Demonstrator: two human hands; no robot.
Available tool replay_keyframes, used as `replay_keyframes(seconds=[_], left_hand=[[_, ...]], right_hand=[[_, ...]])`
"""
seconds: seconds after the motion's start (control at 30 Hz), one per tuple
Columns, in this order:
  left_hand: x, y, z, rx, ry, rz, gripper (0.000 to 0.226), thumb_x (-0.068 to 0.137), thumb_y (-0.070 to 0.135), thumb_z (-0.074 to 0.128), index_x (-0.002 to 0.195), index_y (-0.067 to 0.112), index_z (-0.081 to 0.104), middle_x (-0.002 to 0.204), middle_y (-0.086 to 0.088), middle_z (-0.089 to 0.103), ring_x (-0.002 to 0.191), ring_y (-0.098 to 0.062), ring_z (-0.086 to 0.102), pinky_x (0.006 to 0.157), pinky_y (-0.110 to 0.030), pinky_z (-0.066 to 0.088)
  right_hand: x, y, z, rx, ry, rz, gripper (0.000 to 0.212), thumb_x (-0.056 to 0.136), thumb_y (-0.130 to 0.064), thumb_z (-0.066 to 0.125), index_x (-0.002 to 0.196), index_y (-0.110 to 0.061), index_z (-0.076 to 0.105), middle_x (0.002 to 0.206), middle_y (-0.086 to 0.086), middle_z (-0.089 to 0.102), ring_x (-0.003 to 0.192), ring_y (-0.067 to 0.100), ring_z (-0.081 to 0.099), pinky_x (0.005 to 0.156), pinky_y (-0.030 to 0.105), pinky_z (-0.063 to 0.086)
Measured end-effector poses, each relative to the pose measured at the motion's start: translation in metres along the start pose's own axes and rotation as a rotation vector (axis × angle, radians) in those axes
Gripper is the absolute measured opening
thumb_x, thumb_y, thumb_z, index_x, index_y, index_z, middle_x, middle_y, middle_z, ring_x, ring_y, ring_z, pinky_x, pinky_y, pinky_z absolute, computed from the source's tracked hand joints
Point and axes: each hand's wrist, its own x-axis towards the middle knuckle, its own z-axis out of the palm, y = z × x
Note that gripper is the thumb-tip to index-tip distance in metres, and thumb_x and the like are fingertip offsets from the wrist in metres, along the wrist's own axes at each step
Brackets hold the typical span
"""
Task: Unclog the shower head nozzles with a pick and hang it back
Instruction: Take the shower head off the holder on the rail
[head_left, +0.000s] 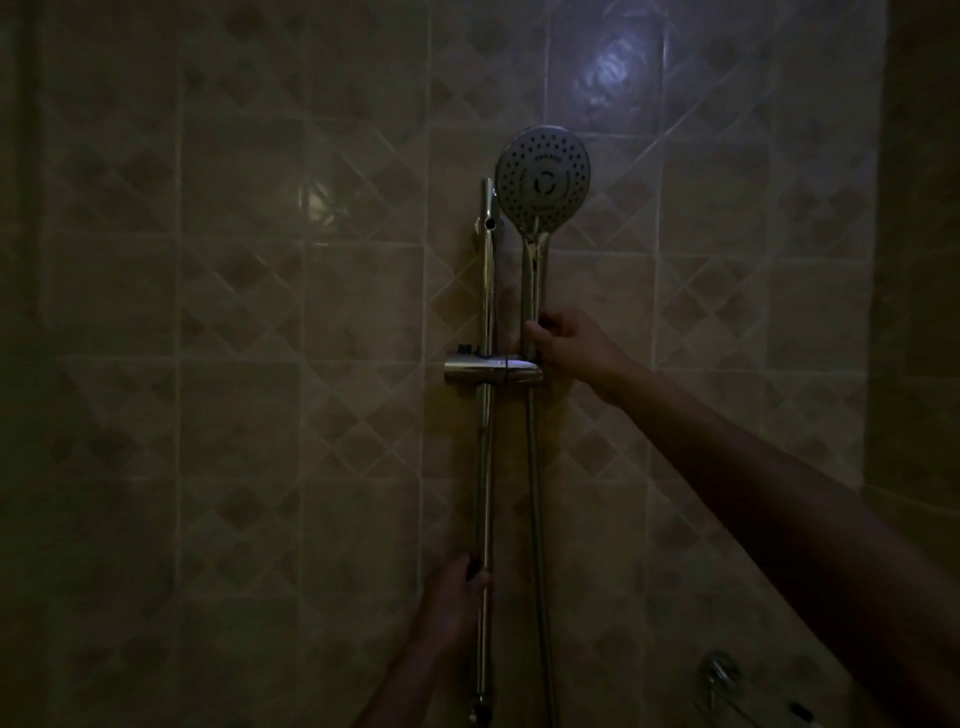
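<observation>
Shower head: round chrome shower head (543, 174), upright in the chrome bracket (493, 371).
Right hand (569, 345): gripping its handle.
Left hand (457, 597): wrapped around the vertical chrome rail (487, 291).

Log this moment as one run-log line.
shower head: seated upright in holder | right hand: gripping handle base | left hand: on rail | pick: not visible
</observation>
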Motion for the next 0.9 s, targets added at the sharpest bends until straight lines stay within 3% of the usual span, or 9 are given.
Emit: replay_keyframes(seconds=[0.1,0.3,0.43,0.53,0.6,0.7,0.8,0.9], left_hand=[[0.0,-0.001,-0.001,-0.026,-0.004,0.007,0.021,0.094,0.007,0.051,0.11,-0.002,0.06,0.104,-0.01,0.064,0.084,-0.009,0.057,0.062,0.001,0.039],[0.003,-0.004,-0.002,-0.066,-0.036,-0.024,0.023,0.094,0.01,0.051,0.113,-0.001,0.06,0.105,-0.004,0.062,0.098,-0.015,0.057,0.064,-0.001,0.04],[0.002,-0.004,-0.003,-0.058,-0.047,-0.033,0.027,0.094,0.011,0.051,0.118,0.001,0.058,0.112,-0.003,0.059,0.099,-0.011,0.054,0.062,0.004,0.038],[0.002,-0.004,-0.003,-0.046,-0.049,-0.029,0.015,0.095,0.014,0.051,0.108,0.012,0.059,0.105,-0.003,0.06,0.095,-0.01,0.054,0.059,0.003,0.037],[0.003,-0.005,-0.003,-0.036,-0.054,-0.016,0.018,0.095,0.016,0.05,0.109,0.011,0.061,0.107,-0.005,0.063,0.093,-0.01,0.056,0.06,0.001,0.037],[0.003,-0.005,-0.005,-0.018,-0.071,-0.019,0.027,0.096,0.017,0.049,0.117,0.004,0.059,0.112,-0.008,0.064,0.093,-0.01,0.055,0.059,0.0,0.037],[0.005,-0.007,-0.005,-0.01,-0.089,-0.019,0.027,0.096,0.017,0.048,0.116,0.002,0.059,0.112,-0.009,0.064,0.091,-0.01,0.053,0.058,0.001,0.037],[0.004,-0.006,-0.005,0.004,-0.093,-0.025,0.026,0.096,0.016,0.048,0.112,0.0,0.06,0.105,-0.007,0.062,0.083,-0.008,0.053,0.055,0.002,0.036]], right_hand=[[0.001,-0.005,-0.002,-0.025,-0.018,0.019,0.025,0.096,-0.028,0.048,0.097,-0.009,0.064,0.091,0.019,0.066,0.075,0.023,0.062,0.066,0.037,0.05],[0.005,-0.016,-0.003,0.028,0.034,0.002,0.018,0.097,-0.024,0.046,0.09,-0.02,0.062,0.102,0.016,0.069,0.097,0.028,0.067,0.086,0.045,0.056],[0.014,-0.03,-0.009,0.012,0.092,-0.05,0.021,0.098,-0.021,0.043,0.103,-0.011,0.061,0.103,0.014,0.069,0.093,0.021,0.066,0.08,0.034,0.053],[0.022,-0.031,-0.018,0.032,0.1,-0.028,0.024,0.098,-0.022,0.043,0.106,-0.006,0.059,0.101,0.017,0.068,0.091,0.026,0.068,0.081,0.041,0.055],[0.025,-0.026,-0.026,0.015,0.125,-0.001,0.023,0.098,-0.024,0.044,0.103,-0.009,0.06,0.1,0.016,0.069,0.09,0.028,0.069,0.08,0.044,0.056],[0.02,-0.017,-0.037,-0.019,0.158,0.04,0.026,0.098,-0.024,0.045,0.101,-0.005,0.061,0.098,0.018,0.068,0.081,0.023,0.068,0.07,0.038,0.054],[0.006,0.0,-0.038,0.019,0.16,0.088,0.028,0.098,-0.022,0.044,0.095,0.0,0.061,0.092,0.02,0.067,0.073,0.02,0.065,0.076,0.043,0.053],[-0.019,0.015,-0.031,0.117,0.158,0.134,0.024,0.098,-0.021,0.044,0.086,-0.007,0.06,0.088,0.015,0.065,0.075,0.024,0.066,0.079,0.047,0.056]])
